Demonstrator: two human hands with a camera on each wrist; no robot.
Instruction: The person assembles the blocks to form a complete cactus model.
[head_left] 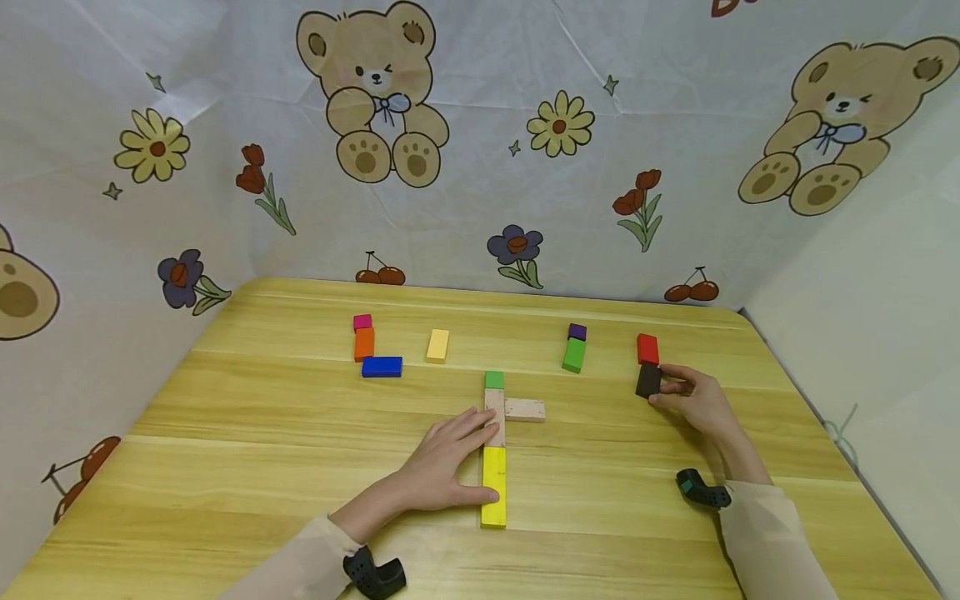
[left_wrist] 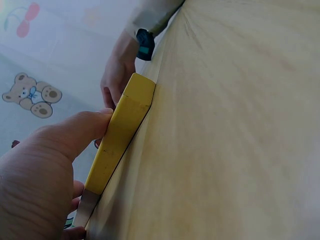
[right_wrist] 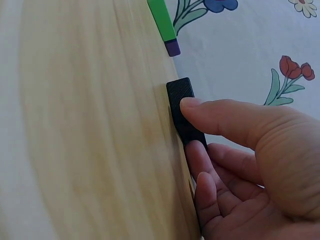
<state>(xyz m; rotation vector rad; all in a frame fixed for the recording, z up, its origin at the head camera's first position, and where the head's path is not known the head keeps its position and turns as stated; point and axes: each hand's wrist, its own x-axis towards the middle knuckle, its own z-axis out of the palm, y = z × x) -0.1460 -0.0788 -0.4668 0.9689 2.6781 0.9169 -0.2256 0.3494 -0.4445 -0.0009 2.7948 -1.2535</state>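
1. Plainly, in the head view the right hand [head_left: 697, 400] pinches the black block [head_left: 647, 381] at the right of the surface [head_left: 600, 517], its far end up against the red block [head_left: 647, 348]. A sideways tug could drag or twist the red block, because the two appear to touch.

2. Also in the head view, the left hand [head_left: 442, 471] lies spread: its thumb rests on the yellow block [head_left: 493, 471], its fingertips on the long pale block [head_left: 495, 400]. If that hand bore down unevenly or slid, the joint between these two could go crooked, since nothing visible fastens them.

3. Farther along, the side pale block [head_left: 525, 409] juts out to the right and the small green block [head_left: 494, 380] caps the end. Both look merely butted up, so a nudge from the left fingertips could skew them.

4. In the left wrist view, the thumb meets the yellow block's edge, while the other fingers are partly hidden; how firmly they press, I cannot tell. Excess force could skid the piece.

5. In the right wrist view, the thumb lies on the black block's face, with fingertips near one end. That hold looks shallow, so the block could swivel or slip; whether it sits flat is unclear.
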